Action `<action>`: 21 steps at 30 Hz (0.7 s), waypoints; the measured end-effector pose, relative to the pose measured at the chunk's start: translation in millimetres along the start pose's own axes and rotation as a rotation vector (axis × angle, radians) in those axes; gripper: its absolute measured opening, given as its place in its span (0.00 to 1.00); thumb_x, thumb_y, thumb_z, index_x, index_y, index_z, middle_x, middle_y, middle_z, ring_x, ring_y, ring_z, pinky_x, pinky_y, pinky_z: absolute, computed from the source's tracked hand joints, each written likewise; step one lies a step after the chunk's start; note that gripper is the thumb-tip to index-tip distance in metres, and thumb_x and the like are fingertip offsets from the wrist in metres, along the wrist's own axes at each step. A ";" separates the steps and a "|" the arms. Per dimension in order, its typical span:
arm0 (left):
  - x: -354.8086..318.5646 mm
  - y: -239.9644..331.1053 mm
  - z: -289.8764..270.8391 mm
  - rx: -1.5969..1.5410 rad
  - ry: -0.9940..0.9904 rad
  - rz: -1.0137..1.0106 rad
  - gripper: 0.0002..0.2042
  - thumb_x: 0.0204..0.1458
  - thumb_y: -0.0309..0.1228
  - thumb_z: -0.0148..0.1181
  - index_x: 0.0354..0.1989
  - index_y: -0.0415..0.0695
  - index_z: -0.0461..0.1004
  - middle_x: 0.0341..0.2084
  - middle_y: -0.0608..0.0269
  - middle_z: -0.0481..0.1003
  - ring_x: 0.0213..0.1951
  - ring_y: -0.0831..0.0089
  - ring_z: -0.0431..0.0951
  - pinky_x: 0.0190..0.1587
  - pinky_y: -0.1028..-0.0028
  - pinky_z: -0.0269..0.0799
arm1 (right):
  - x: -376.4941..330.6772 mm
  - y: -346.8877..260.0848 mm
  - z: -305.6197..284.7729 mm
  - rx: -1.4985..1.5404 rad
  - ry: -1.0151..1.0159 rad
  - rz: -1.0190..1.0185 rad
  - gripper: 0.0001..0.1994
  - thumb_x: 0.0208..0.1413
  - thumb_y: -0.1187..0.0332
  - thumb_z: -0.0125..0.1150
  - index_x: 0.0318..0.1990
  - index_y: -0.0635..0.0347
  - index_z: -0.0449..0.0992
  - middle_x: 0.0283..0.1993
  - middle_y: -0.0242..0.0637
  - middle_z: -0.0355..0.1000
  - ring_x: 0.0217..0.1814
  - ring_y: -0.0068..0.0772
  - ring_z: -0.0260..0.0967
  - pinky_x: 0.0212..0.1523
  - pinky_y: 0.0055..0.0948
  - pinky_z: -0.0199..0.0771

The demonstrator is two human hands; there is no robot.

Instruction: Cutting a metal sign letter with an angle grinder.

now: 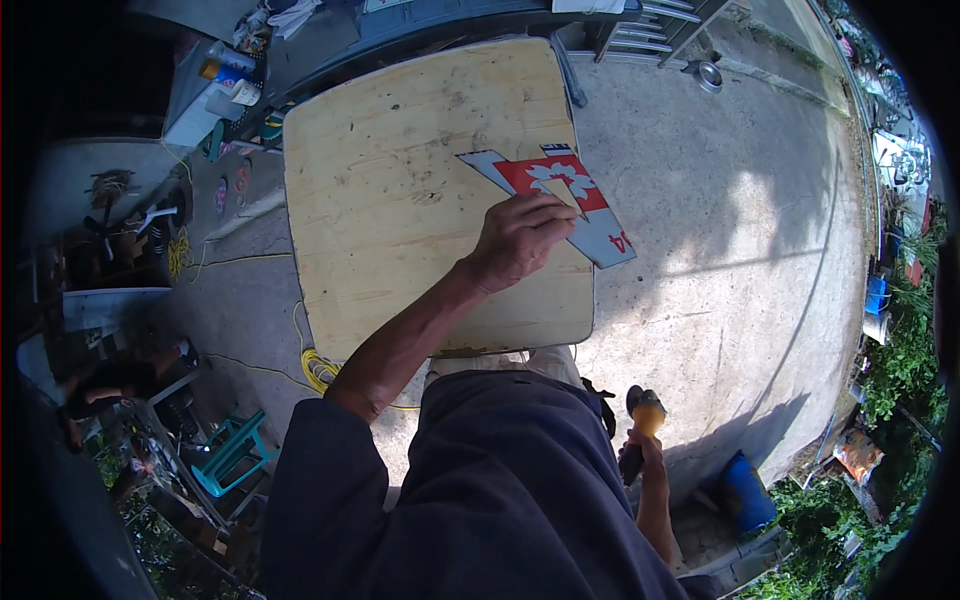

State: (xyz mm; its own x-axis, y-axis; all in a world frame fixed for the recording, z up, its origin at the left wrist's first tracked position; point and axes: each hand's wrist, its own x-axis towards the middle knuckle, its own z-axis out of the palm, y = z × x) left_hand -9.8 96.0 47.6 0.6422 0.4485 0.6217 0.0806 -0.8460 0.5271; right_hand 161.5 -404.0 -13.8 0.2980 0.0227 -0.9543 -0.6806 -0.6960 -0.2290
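Note:
My left hand reaches over the wooden table with its fingers closed on a cut piece of printed sheet. The sheet is flat and angular, grey and red with a white flower pattern, and has a narrow opening near my fingertips. One corner of it juts past the table's right edge. Low at my right side, away from the table, my right hand grips a yellow and black power tool, seemingly an angle grinder. My fingers partly cover its body.
A coiled yellow cord lies on the floor left of the table, near a green plastic stool. A metal bowl and a ladder are at the far right. A blue bag sits behind my right arm.

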 end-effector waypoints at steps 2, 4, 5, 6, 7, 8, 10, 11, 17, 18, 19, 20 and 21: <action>-20.1 4.6 22.1 -0.004 -0.056 0.059 0.07 0.43 0.21 0.68 0.32 0.43 0.80 0.38 0.65 0.83 0.43 0.67 0.82 0.44 0.68 0.81 | 6.4 11.2 -6.1 0.013 0.011 0.022 0.20 0.48 0.64 0.73 0.43 0.64 0.71 0.27 0.40 0.72 0.23 0.39 0.76 0.26 0.38 0.83; -44.0 7.9 41.3 0.105 -0.156 0.171 0.07 0.43 0.24 0.66 0.33 0.43 0.81 0.40 0.65 0.82 0.47 0.68 0.81 0.50 0.67 0.80 | 14.9 27.2 -14.1 0.031 0.025 0.051 0.20 0.48 0.64 0.73 0.43 0.64 0.71 0.27 0.40 0.72 0.23 0.39 0.76 0.26 0.37 0.82; -60.1 7.0 48.0 0.100 -0.186 0.139 0.07 0.43 0.24 0.66 0.33 0.42 0.80 0.43 0.64 0.81 0.51 0.67 0.79 0.54 0.65 0.79 | 19.6 34.2 -18.1 0.048 0.018 0.052 0.20 0.48 0.64 0.73 0.43 0.64 0.71 0.27 0.40 0.72 0.23 0.39 0.76 0.26 0.37 0.82; -72.4 3.6 53.5 0.092 -0.196 0.146 0.07 0.43 0.24 0.66 0.33 0.42 0.80 0.43 0.64 0.81 0.51 0.67 0.79 0.54 0.65 0.79 | 23.1 41.7 -22.0 0.067 0.012 0.056 0.20 0.48 0.65 0.73 0.43 0.65 0.71 0.27 0.40 0.72 0.23 0.39 0.76 0.26 0.37 0.82; -80.9 1.1 55.9 0.083 -0.236 0.123 0.07 0.44 0.24 0.65 0.33 0.42 0.80 0.44 0.63 0.81 0.52 0.67 0.78 0.56 0.63 0.78 | 20.8 46.7 -25.9 0.080 0.022 0.054 0.20 0.48 0.65 0.73 0.43 0.65 0.71 0.27 0.40 0.72 0.23 0.39 0.76 0.26 0.37 0.82; -89.0 -1.6 58.1 0.077 -0.277 0.100 0.07 0.44 0.25 0.65 0.34 0.41 0.80 0.45 0.63 0.81 0.54 0.66 0.78 0.58 0.62 0.77 | 19.3 50.6 -29.5 0.080 0.037 0.060 0.20 0.49 0.65 0.73 0.43 0.65 0.71 0.27 0.40 0.72 0.24 0.39 0.76 0.26 0.37 0.82; -100.9 -5.7 57.1 0.094 -0.291 0.110 0.07 0.46 0.24 0.63 0.35 0.41 0.80 0.47 0.62 0.80 0.55 0.64 0.76 0.59 0.62 0.77 | 27.1 61.6 -38.4 0.073 0.039 0.071 0.20 0.49 0.65 0.73 0.44 0.65 0.71 0.27 0.40 0.72 0.24 0.39 0.77 0.26 0.37 0.82; -107.7 -6.9 55.6 0.086 -0.357 0.092 0.07 0.47 0.24 0.62 0.36 0.41 0.79 0.47 0.62 0.80 0.55 0.63 0.76 0.59 0.62 0.76 | 29.9 69.0 -41.0 0.082 0.043 0.089 0.20 0.49 0.65 0.73 0.44 0.65 0.71 0.27 0.40 0.73 0.24 0.39 0.77 0.26 0.37 0.83; -108.4 0.4 40.5 0.122 -0.454 -0.120 0.14 0.48 0.31 0.68 0.43 0.42 0.77 0.48 0.57 0.77 0.54 0.57 0.74 0.59 0.57 0.70 | 55.5 95.3 -57.2 0.109 0.064 0.103 0.21 0.48 0.66 0.73 0.45 0.66 0.71 0.28 0.41 0.74 0.24 0.39 0.77 0.28 0.38 0.83; -104.3 -3.3 42.6 0.133 -0.384 -0.322 0.17 0.49 0.33 0.70 0.46 0.42 0.76 0.47 0.55 0.76 0.53 0.56 0.74 0.58 0.58 0.70 | 54.5 99.0 -60.4 0.106 0.050 0.095 0.21 0.48 0.66 0.73 0.45 0.66 0.71 0.28 0.41 0.74 0.24 0.39 0.77 0.28 0.38 0.83; -101.5 -10.4 44.4 0.147 -0.307 -0.526 0.20 0.49 0.35 0.71 0.50 0.43 0.74 0.46 0.53 0.74 0.53 0.54 0.73 0.57 0.58 0.69 | 52.4 95.0 -59.2 0.100 0.046 0.097 0.21 0.48 0.66 0.73 0.45 0.66 0.71 0.28 0.41 0.74 0.24 0.39 0.77 0.28 0.38 0.83; -97.6 -24.5 49.7 0.216 -0.271 -0.556 0.22 0.50 0.37 0.72 0.51 0.43 0.73 0.46 0.53 0.73 0.52 0.52 0.73 0.56 0.57 0.69 | 51.6 89.3 -57.9 0.083 0.062 0.098 0.21 0.48 0.66 0.74 0.45 0.66 0.71 0.28 0.41 0.74 0.24 0.39 0.77 0.28 0.38 0.83; -95.7 -40.8 57.6 0.284 -0.236 -0.587 0.24 0.50 0.38 0.73 0.53 0.43 0.72 0.45 0.52 0.72 0.51 0.51 0.73 0.55 0.56 0.69 | 49.8 85.1 -57.1 0.065 0.080 0.101 0.21 0.48 0.66 0.74 0.45 0.66 0.71 0.28 0.41 0.74 0.24 0.40 0.77 0.28 0.38 0.83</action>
State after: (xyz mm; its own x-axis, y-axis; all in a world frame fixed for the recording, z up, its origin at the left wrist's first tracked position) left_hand -30.7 71.0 -66.8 0.5776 0.8075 0.1199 0.6410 -0.5395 0.5459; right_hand 156.6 -503.1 -69.9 0.2768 -0.1045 -0.9552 -0.7506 -0.6442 -0.1470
